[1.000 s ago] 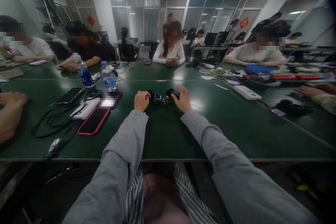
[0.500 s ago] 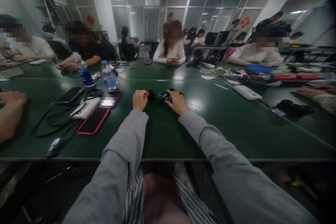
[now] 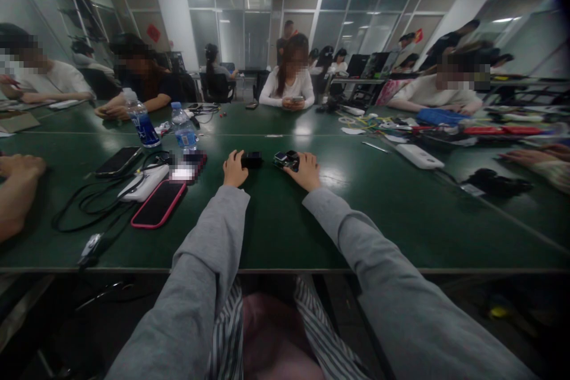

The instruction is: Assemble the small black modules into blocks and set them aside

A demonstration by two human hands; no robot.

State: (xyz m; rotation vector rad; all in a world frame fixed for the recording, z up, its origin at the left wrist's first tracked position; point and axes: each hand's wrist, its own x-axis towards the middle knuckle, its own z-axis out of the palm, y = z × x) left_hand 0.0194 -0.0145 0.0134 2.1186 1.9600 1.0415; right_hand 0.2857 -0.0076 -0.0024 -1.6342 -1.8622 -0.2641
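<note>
Circuit board (image 3: 279, 160) with a small screen sits in the right hand (image 3: 306, 171), whose fingers are bent in around its right end; whether the board rests on the green counter (image 3: 285, 231) or is lifted slightly, I cannot tell. Nearest the counter's front edge, well to the left of the board, is a cable connector (image 3: 91, 246), and a little farther in on that same side lies a pink-rimmed phone (image 3: 159, 205). To the right of the board, well apart, is a tangled dark bundle (image 3: 496, 183). Level with the board and just to its left, the left hand (image 3: 236, 169) has its fingers closed on the left end of a black box (image 3: 253, 159), leaving a narrow gap between box and board. Also left of the board, farther out, lies a dark phone (image 3: 119, 162); a white power strip (image 3: 419, 156) lies well to its right. Beyond the board to the left, a water bottle (image 3: 184, 130) and a blue-labelled bottle (image 3: 145, 123) stand near each other. Farthest, behind the board, a seated person (image 3: 288, 83) in white holds a phone (image 3: 294, 100).
</note>
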